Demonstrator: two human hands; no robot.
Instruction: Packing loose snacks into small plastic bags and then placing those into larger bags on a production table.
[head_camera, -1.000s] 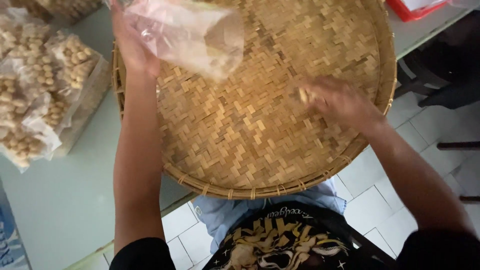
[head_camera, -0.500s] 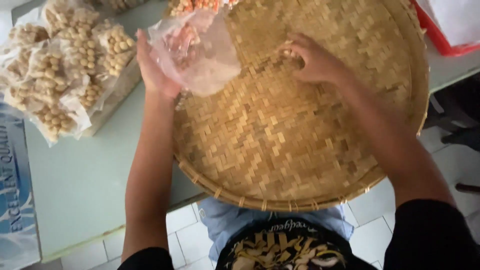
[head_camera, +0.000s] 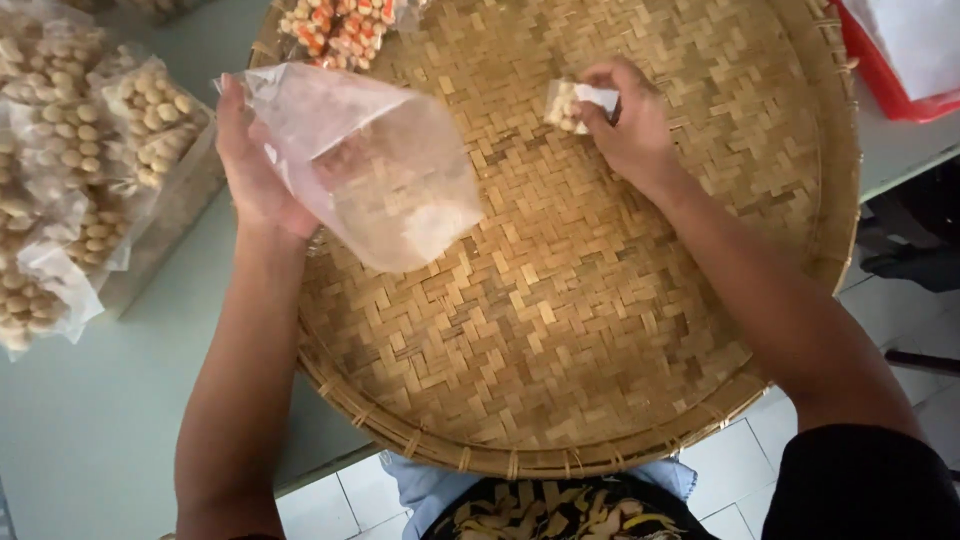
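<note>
Left hand (head_camera: 255, 170) closed on the edge of a clear plastic bag (head_camera: 370, 165), thin, glossy, wrinkled, nearly empty with a pale patch of contents at its lower end. Bag held above the left part of a woven bamboo tray (head_camera: 560, 330); its long axis runs from the hand at upper left down toward lower right, the mouth end at the hand, the closed end pointing to the tray's middle. Right hand (head_camera: 625, 125) pinches a small handful of pale round snacks (head_camera: 568, 103) between fingers and thumb, just over the tray's upper middle. Tray is round, flat, tan, herringbone weave with a bound rim, and overhangs the near edge of the pale green desk (head_camera: 90, 420). At the tray's far edge lies a bag of mixed orange and cream snacks (head_camera: 335, 28). On the desk to the left, a heap of filled clear packets (head_camera: 70, 150) of beige round snacks, crinkled and lumpy, near the left hand but apart from it. A red tray (head_camera: 875, 75) at far right. White tiled floor (head_camera: 760, 450) below.
</note>
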